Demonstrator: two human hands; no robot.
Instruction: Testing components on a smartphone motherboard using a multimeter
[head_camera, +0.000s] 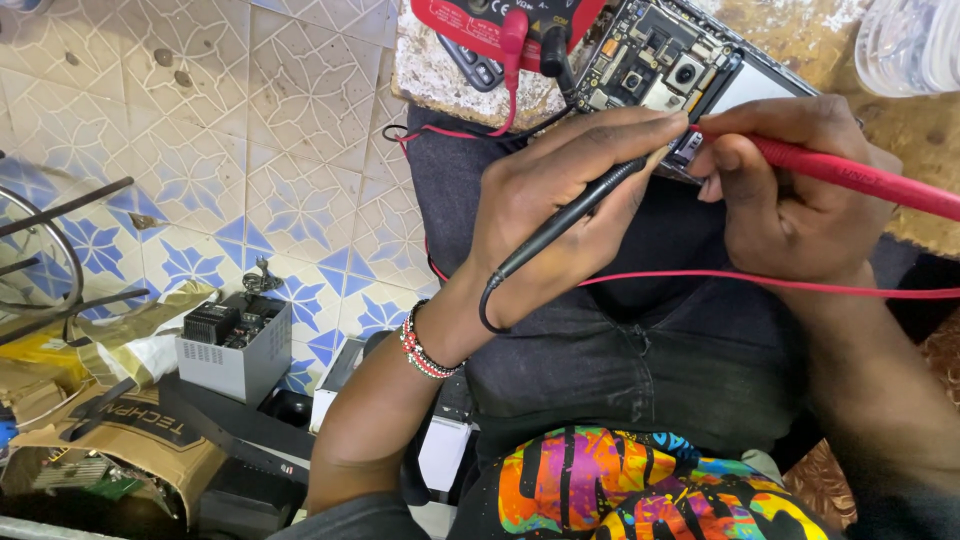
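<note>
My left hand (570, 205) grips a black test probe (565, 222), its tip pointing at the edge of an opened phone (660, 60) whose circuit board is exposed. My right hand (790, 190) grips a red test probe (860, 175), the tip hidden behind my fingers near the same edge of the phone. Both hands hover over my lap in dark jeans. A red multimeter (500, 25) lies at the top beside the phone, with a red lead and a black lead plugged in. A beaded bracelet (425, 350) circles my left wrist.
The phone and meter rest on a worn stone-like worktop (450, 80). A red wire (700, 280) crosses my lap. On the patterned tile floor (250, 130) at the left sit a grey metal power supply box (235, 350), torn cardboard (110, 440) and black metal rods (60, 210).
</note>
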